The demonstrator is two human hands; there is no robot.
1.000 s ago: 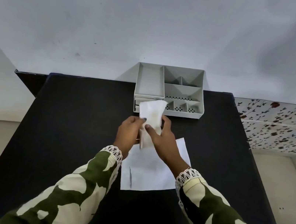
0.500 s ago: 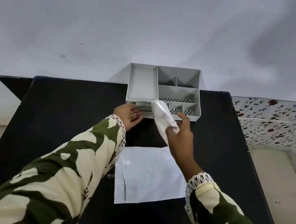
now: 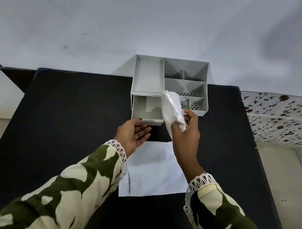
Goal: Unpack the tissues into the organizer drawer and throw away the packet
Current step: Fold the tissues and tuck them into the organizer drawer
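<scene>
At the bench's (image 3: pixel 66 120) far edge the organizer drawer (image 3: pixel 147 109) stood pulled open, your left hand (image 3: pixel 133 133) spread beside its front, your right hand (image 3: pixel 186 134) pinching the tissues (image 3: pixel 171 107) just above its right corner.

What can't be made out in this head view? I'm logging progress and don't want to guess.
- Far part of the drawer: hidden under the organizer; the visible part looks bare.
- What the white bundle is, tissues or packet: unclear, blurred, and its lower end is hidden by the right hand.
- Part of the white sheet: covered by both arms.
- A bin: none in frame.
- The left hand is open, holding nothing.
</scene>
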